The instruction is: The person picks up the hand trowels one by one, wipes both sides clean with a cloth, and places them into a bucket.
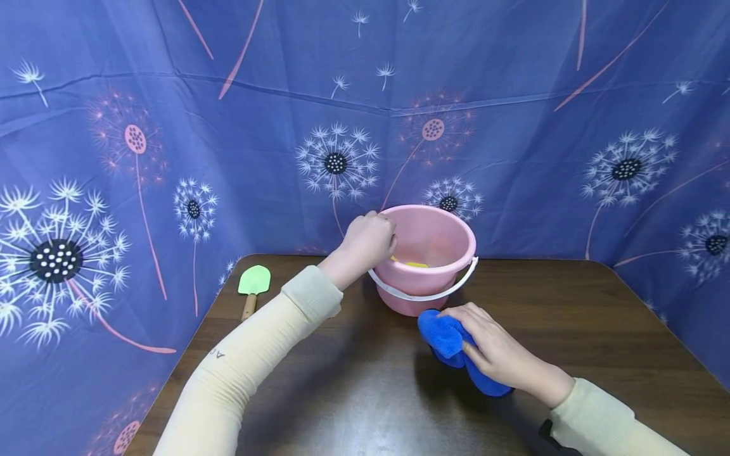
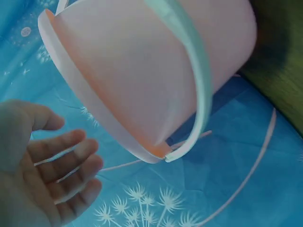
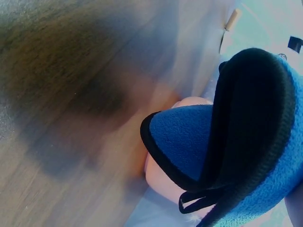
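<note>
So far my left hand point(image 1: 367, 242) is up at the near-left rim of the pink bucket point(image 1: 439, 237), which stands on the dark wooden table point(image 1: 353, 392) close to the blue dandelion-print backdrop point(image 1: 171, 126). From the head view the fingers look curled at the rim, but the left wrist view shows them point(image 2: 66, 161) loosely spread and apart from the bucket wall, holding nothing, so I take this hand as relaxed and only beside the rim, not gripping it. The bucket's white handle point(image 1: 424, 294) hangs down across its front.

My right hand point(image 1: 496, 348) is clamped on a folded blue cloth point(image 1: 445, 339), fingers wrapped over it, resting on the table just in front of the bucket's base; the cloth's front fold is very near the bucket wall, and I cannot tell whether it touches. Something yellow point(image 1: 415, 264) lies inside the bucket; I cannot make out what it is.

As I judge it, the work is only starting: cloth in hand, bucket not yet steadied, no wiping contact made. A green spatula point(image 1: 253, 285) with a wooden handle lies well off to the left, untouched.
</note>
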`<action>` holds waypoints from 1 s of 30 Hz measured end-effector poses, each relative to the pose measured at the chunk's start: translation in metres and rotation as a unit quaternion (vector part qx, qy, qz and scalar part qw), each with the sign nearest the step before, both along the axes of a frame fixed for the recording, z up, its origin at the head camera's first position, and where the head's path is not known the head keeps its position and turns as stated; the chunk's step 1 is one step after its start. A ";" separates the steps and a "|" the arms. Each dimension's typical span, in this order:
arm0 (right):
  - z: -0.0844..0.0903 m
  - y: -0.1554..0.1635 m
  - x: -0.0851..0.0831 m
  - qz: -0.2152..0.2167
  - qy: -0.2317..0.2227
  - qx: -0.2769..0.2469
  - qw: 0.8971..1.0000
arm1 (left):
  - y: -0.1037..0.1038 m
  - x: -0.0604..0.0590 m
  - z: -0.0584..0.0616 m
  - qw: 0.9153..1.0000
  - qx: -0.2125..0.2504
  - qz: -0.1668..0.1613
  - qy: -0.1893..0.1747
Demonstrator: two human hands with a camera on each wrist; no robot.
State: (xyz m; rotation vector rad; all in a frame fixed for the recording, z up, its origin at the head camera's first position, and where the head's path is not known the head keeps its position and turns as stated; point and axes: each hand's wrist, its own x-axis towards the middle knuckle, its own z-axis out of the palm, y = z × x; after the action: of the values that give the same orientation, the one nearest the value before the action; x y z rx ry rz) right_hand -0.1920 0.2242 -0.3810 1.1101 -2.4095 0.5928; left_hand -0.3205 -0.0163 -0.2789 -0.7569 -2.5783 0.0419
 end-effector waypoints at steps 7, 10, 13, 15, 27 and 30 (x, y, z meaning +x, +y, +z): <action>-0.001 0.001 0.001 0.003 -0.005 0.000 1.000 | -0.023 0.017 -0.020 0.995 0.024 0.015 0.095; -0.001 0.000 0.001 0.010 -0.005 -0.003 1.000 | -0.033 0.025 -0.028 0.992 0.032 0.008 0.124; -0.001 0.000 0.001 0.012 -0.003 -0.005 1.000 | -0.044 0.034 -0.037 0.991 0.036 0.006 0.131; -0.002 0.000 0.002 0.008 -0.004 -0.004 1.000 | -0.051 0.039 -0.043 0.991 0.036 0.010 0.129; 0.000 0.003 0.009 -0.006 -0.021 0.006 1.000 | -0.107 0.056 -0.100 0.995 0.037 0.064 0.071; 0.000 0.004 0.010 -0.001 -0.022 0.006 1.000 | -0.124 0.061 -0.112 0.996 0.034 0.079 0.039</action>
State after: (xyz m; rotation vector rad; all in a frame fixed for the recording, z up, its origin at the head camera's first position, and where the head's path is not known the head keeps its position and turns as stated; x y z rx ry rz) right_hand -0.1824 0.2284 -0.3811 1.1098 -2.4551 0.6080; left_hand -0.2600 -0.1402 -0.3911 -0.5153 -2.5447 0.0312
